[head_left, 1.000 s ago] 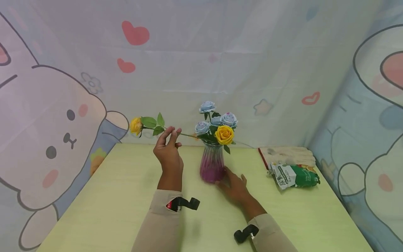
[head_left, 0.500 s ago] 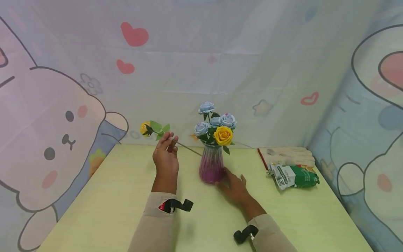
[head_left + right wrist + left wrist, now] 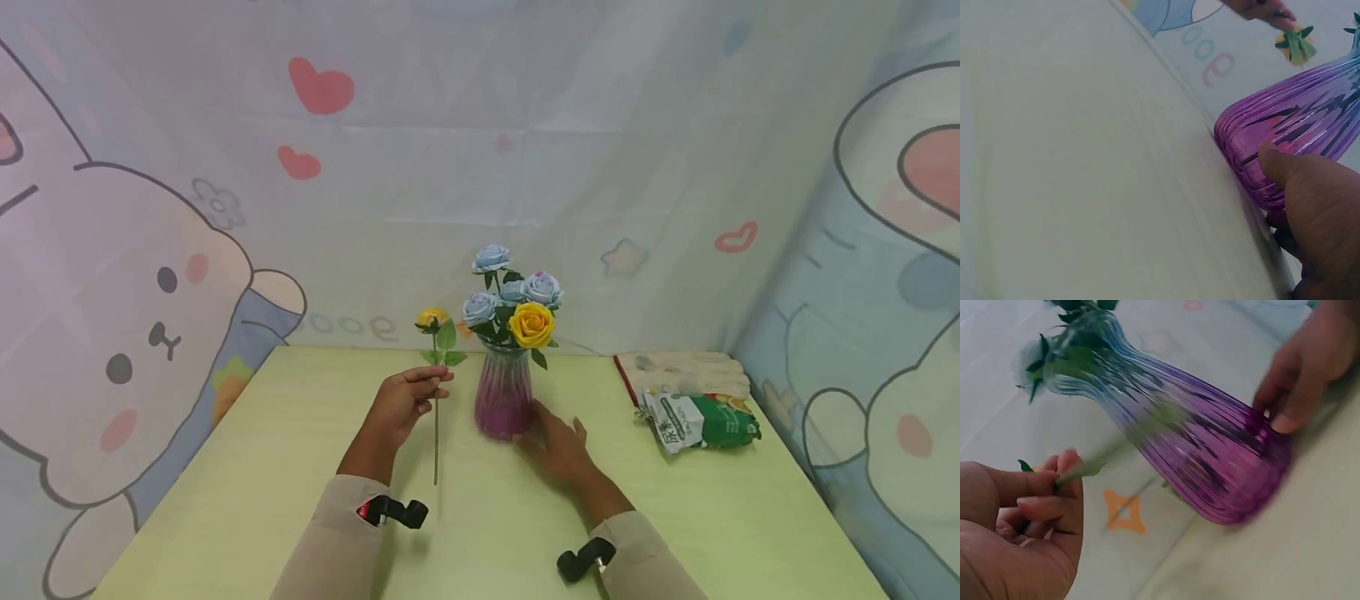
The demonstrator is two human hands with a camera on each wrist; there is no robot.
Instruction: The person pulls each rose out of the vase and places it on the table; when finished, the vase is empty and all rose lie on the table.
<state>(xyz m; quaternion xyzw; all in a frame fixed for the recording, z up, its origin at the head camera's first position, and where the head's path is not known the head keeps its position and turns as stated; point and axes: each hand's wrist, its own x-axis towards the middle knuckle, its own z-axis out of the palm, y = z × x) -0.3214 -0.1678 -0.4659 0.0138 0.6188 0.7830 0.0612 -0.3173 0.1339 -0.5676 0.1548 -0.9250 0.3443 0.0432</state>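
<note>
My left hand [image 3: 402,402] pinches the stem of a yellow rose [image 3: 432,317] between thumb and fingertips, just below its green leaves. The rose stands nearly upright, bloom on top, left of a ribbed glass vase [image 3: 504,402]. Its bare stem hangs below the hand, over the table. The vase fades from clear at the neck to purple at the base and holds several light blue roses [image 3: 491,258] and another yellow rose [image 3: 532,325]. My right hand [image 3: 558,450] grips the vase low on its right side; in the right wrist view its thumb [image 3: 1277,164] presses the purple glass.
At the right on the pale yellow table [image 3: 247,467] lies a green and white packet [image 3: 705,419]. Behind it is an off-white glove [image 3: 693,371] with a red cuff edge. A cartoon-printed cloth [image 3: 420,192] hangs close behind the table and along its sides.
The yellow rose in my left hand has swung from lying nearly level, bloom to the left, to nearly upright. The left hand has come lower and nearer. My right hand stays on the vase.
</note>
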